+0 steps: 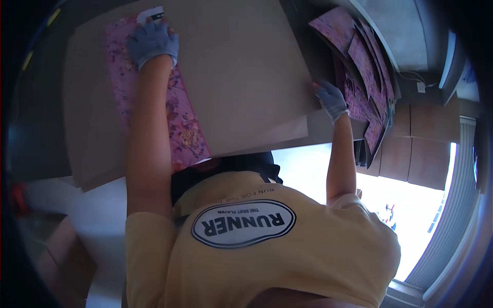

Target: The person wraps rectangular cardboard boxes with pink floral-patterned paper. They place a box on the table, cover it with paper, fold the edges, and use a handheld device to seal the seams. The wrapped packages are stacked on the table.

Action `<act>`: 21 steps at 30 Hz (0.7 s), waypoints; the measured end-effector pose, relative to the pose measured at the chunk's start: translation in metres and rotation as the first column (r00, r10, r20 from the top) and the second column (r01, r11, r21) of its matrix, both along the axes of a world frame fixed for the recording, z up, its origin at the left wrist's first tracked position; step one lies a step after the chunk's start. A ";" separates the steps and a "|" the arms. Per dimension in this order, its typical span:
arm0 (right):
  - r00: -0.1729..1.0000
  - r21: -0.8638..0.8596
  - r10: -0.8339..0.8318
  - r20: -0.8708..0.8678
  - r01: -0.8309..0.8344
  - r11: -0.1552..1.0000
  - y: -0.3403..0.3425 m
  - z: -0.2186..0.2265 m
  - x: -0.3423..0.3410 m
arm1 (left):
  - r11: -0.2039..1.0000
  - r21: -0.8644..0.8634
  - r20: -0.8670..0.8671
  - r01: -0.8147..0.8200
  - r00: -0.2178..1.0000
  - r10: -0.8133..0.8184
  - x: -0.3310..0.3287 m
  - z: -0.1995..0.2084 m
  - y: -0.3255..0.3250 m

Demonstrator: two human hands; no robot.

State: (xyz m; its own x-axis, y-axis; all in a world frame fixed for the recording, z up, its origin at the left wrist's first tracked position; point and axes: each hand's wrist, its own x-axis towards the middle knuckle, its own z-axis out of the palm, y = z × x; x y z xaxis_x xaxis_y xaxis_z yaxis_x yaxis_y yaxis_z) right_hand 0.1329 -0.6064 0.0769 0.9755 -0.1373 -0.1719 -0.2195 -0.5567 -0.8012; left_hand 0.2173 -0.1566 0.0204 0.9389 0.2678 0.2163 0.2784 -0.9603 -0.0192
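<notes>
My left hand [153,42], in a grey glove with bare fingertips, lies with fingers spread on a pink floral sheet [182,120]. The floral sheet rests along the left part of a large brown cardboard sheet [246,66]. A white label with a dark mark [150,14] shows just beyond those fingertips. My right hand [331,100], gloved the same way, is closed at the right edge of the cardboard sheet. Its thumb side shows at the edge; the fingers are partly hidden.
Several pink floral pieces [367,66] are piled, overlapping, right of my right hand. Brown cartons [429,159] are stacked beyond them at the right. A ribbed grey shutter [444,215] borders a bright opening. Another brown carton [67,246] stands at the lower left.
</notes>
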 end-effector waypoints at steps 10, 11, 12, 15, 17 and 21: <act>0.955 -0.691 0.296 -0.015 -0.223 0.688 0.029 -0.028 0.108 | 0.997 -0.072 0.078 -0.010 0.997 0.015 -0.005 0.007 0.007; 0.959 -0.735 0.282 -0.032 -0.214 0.643 0.045 -0.032 0.122 | 0.998 -0.061 0.105 -0.034 0.994 0.040 -0.008 0.004 0.013; 0.941 -0.775 0.339 -0.021 -0.229 0.589 0.035 -0.045 0.141 | 0.997 -0.067 0.137 -0.029 0.990 0.038 -0.007 0.004 0.011; 0.886 -0.858 0.448 0.122 -0.133 0.497 -0.043 -0.082 0.229 | 0.990 -0.139 0.136 0.028 0.991 -0.009 0.001 0.012 -0.012; 0.878 -0.815 0.407 0.251 -0.035 0.579 -0.012 -0.081 0.270 | 0.993 -0.115 0.189 0.023 0.982 -0.001 0.002 0.007 -0.009; 0.944 -0.654 0.156 0.292 0.078 0.752 0.093 -0.056 0.287 | 0.991 -0.133 0.219 0.007 0.975 0.023 0.001 0.005 0.001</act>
